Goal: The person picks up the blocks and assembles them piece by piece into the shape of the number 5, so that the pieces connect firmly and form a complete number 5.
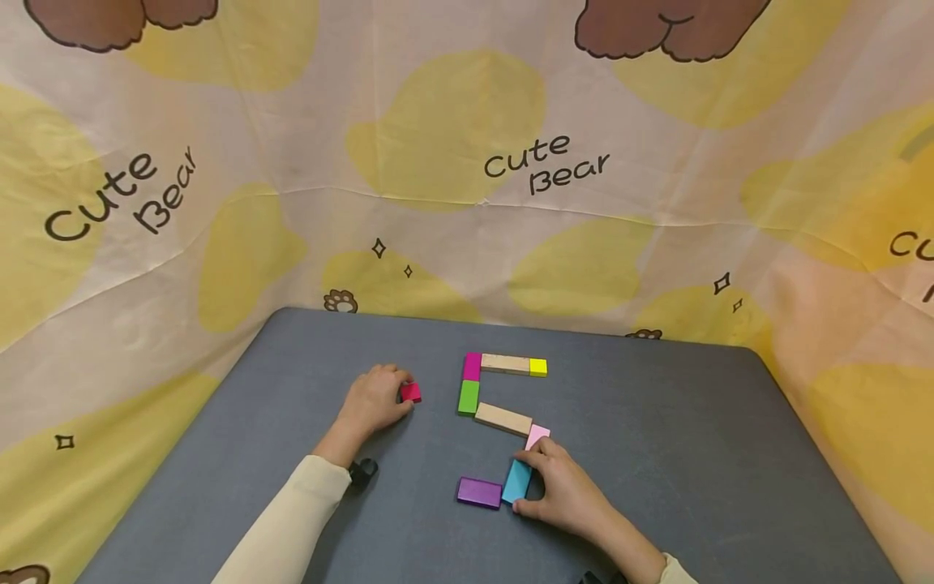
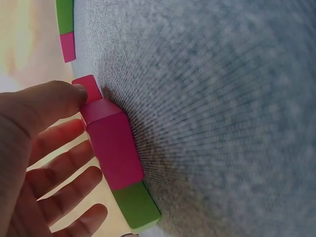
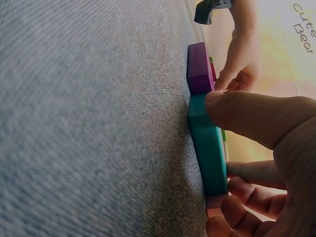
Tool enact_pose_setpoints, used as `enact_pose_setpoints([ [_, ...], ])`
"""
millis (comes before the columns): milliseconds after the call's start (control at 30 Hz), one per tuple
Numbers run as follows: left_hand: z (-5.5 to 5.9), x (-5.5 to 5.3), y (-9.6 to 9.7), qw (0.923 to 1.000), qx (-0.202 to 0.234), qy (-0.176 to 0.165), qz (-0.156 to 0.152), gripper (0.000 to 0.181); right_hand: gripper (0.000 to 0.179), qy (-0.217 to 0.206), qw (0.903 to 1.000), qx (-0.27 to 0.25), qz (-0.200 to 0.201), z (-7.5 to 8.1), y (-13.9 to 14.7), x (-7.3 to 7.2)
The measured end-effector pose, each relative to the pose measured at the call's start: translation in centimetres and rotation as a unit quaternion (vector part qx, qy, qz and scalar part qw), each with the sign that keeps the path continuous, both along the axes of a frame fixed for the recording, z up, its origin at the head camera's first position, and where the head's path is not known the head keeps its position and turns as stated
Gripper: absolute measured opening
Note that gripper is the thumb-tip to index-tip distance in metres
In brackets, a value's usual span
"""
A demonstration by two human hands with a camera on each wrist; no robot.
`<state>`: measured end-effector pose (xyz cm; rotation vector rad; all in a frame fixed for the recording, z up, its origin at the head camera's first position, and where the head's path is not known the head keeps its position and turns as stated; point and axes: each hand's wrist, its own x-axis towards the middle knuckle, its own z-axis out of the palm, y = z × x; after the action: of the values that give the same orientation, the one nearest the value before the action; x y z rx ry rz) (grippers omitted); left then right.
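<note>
In the head view, my left hand (image 1: pixel 374 399) holds a small red block (image 1: pixel 411 392) between thumb and fingers on the table. The left wrist view shows the thumb against this red block (image 2: pixel 88 88), beside a magenta block (image 2: pixel 116 148) and a green block (image 2: pixel 137 206) in a row. My right hand (image 1: pixel 565 491) grips a blue block (image 1: pixel 517 481) by its two ends, with the thumb at the near end. This blue block lies flat between a purple block (image 1: pixel 479 492) and a light pink block (image 1: pixel 537 435), which the fingers partly cover.
Farther along the bent row are two plain wooden blocks (image 1: pixel 503 418), a green block (image 1: pixel 469 397), a magenta block (image 1: pixel 472 366) and a yellow block (image 1: pixel 537 367). The grey table (image 1: pixel 693 446) has a printed cloth (image 1: pixel 452 268) behind it and at its sides.
</note>
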<state>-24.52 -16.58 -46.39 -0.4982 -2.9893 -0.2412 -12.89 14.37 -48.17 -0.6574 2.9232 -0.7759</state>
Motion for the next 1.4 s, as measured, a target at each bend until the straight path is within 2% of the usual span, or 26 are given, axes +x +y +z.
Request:
enact_pose_setpoints([
  [400,-0.2,-0.1,0.0,0.9999,0.000,-0.011,0.000,0.026,0.059,-0.019,0.9998,0.002,-0.001,-0.1,0.0,0.0],
  [733,-0.5,0.3,-0.1,0.9994,0.018,0.024,-0.020,0.025,0.059,-0.022,0.9998,0.001,-0.001,0.0,0.0,0.1],
  [1133,-0.2,2.4,0.4,0.9956,0.060,0.039,-0.059,0.024,0.059,-0.018,0.9998,-0.001,-0.001,0.0,0.0,0.1],
  [1267,-0.1,3.2,0.9,0.9941,0.070,0.032,-0.077,0.023,0.058,-0.020,0.9998,0.000,-0.001,0.0,0.1,0.0],
  [1400,0.1,4.1,1.5,0.9939,0.069,0.009,-0.085,0.025,0.058,-0.020,0.9998,0.000,0.000,0.1,0.0,0.0],
])
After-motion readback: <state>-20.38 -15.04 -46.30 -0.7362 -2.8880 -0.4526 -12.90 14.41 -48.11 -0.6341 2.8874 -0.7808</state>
